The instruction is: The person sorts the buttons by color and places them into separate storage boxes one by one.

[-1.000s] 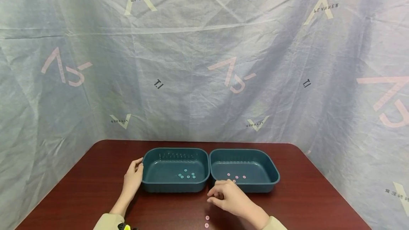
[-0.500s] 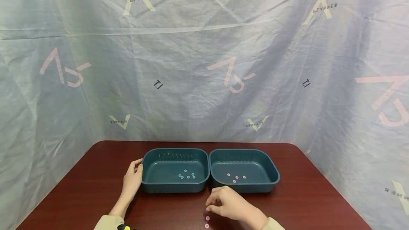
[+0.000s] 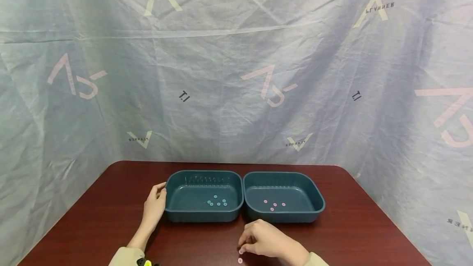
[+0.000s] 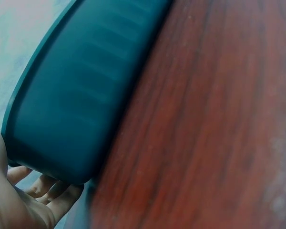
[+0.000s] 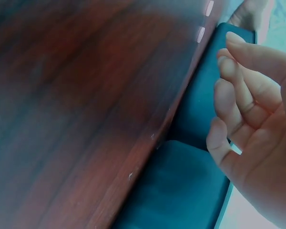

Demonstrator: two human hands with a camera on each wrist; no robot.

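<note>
In the head view, my left hand (image 3: 154, 207) rests against the left end of the left teal tray (image 3: 203, 216). Its fingers (image 4: 66, 200) touch the tray's end wall in the left wrist view. My right hand (image 3: 263, 239) hovers low over the table in front of the trays, fingers loosely bent. Its thumb tip is by a small pink button (image 3: 241, 252), which it partly covers. The right wrist view shows a gap between thumb and index finger, with nothing seen between them. Another pink button (image 3: 240, 260) lies just nearer.
Several light blue buttons (image 3: 219, 204) lie in the left tray. The right teal tray (image 3: 284, 217) stands beside it with several pink buttons (image 3: 274, 205) inside. Both trays are on a dark red wooden table (image 3: 354, 225), with a grey printed cloth (image 3: 221, 126) hanging behind.
My right hand has drawn back from over the right tray's near rim and lowered toward the two pink buttons on the table. My left hand stays at the left tray.
</note>
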